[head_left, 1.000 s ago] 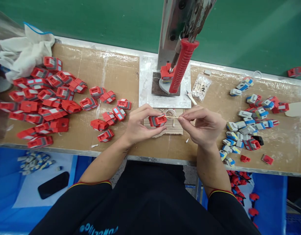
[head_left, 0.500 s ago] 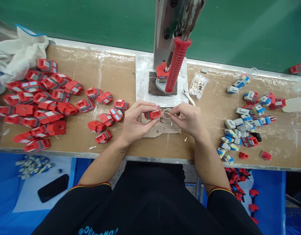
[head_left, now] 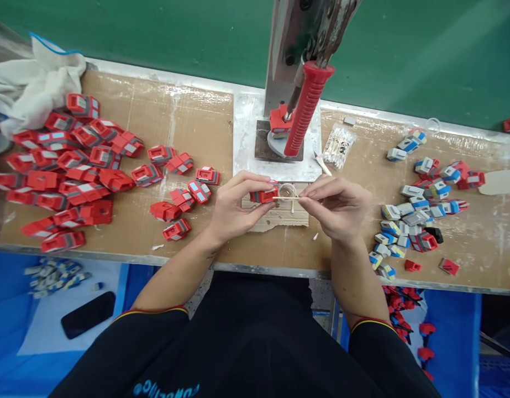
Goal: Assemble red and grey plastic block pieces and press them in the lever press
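Between thumb and fingers, my left hand grips a red plastic toy part with a grey band. My right hand pinches a thin cotton swab, held level and pointing left. Its tip meets the near right end of the red part; whether it touches, I cannot tell. Just behind the swab sits a small clear round dish. Another swab stands out from the dish over a torn piece of cardboard.
A press with a red handle rises behind my hands, a red part under it. Many red parts lie left; white-and-blue parts lie right. A bag of swabs and a white-handled blade lie behind my right hand.
My right hand has turned and brought the swab from over the dish to the red part. The left hand keeps its hold on the part. The whole view has shifted slightly.
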The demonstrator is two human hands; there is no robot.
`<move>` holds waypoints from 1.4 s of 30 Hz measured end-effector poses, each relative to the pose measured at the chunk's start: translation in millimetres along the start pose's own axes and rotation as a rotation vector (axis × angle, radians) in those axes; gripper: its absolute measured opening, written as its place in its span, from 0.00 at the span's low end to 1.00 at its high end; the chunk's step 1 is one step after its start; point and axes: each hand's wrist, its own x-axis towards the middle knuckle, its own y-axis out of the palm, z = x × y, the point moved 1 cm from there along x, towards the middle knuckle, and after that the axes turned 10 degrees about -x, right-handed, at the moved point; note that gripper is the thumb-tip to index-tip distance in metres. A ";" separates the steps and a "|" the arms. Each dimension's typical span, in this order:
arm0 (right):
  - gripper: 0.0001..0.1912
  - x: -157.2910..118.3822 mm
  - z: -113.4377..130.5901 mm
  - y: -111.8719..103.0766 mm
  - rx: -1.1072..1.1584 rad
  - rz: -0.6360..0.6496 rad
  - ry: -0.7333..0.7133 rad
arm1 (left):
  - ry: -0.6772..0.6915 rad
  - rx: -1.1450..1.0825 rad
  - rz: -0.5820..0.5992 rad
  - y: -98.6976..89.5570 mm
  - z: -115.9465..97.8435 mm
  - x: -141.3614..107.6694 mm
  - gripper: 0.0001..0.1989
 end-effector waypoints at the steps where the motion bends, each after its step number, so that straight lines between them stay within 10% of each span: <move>1: 0.10 -0.6 0.3 3.2 0.018 0.014 -0.002 | 0.000 -0.001 0.002 0.0 -0.2 0.1 0.11; 36: 0.08 4.0 -3.1 -21.9 -0.094 0.069 -0.072 | 0.070 0.032 -0.009 -0.7 -1.7 0.9 0.13; 42: 0.08 6.5 -18.3 -14.1 -0.417 0.377 -0.143 | 0.018 0.074 -0.026 -1.4 0.3 0.0 0.10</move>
